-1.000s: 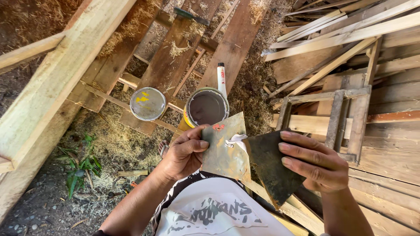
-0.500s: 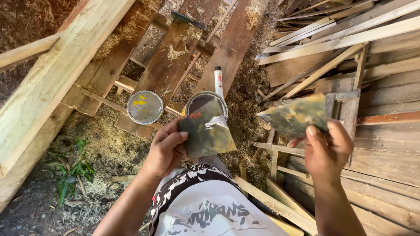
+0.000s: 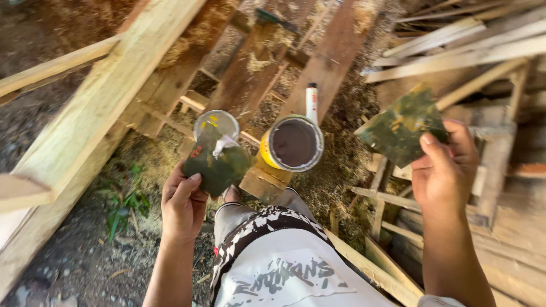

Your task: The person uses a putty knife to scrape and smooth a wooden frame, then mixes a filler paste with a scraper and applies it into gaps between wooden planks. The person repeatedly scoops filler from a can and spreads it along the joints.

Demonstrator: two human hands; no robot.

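Head view: the two stained pieces have come apart since a second ago, when both hands held them together over the lap. The left hand (image 3: 183, 202) now pinches a dark green, paint-smeared scrap (image 3: 218, 165) between thumb and fingers, low and just in front of the round lid (image 3: 216, 124). The right hand (image 3: 445, 170) has swung out to the right and grips the other mottled green sheet (image 3: 401, 126), thumb pressed on its lower edge, lifted over the stacked planks (image 3: 466, 48). That split suggests the pieces are now being handled one at a time.

Between the hands an open yellow-sided can (image 3: 294, 143) stands on a wooden block (image 3: 263, 183), filled with dark brownish paint. A white tube (image 3: 311, 102) lies just behind it. The lid shows yellow dabs inside.
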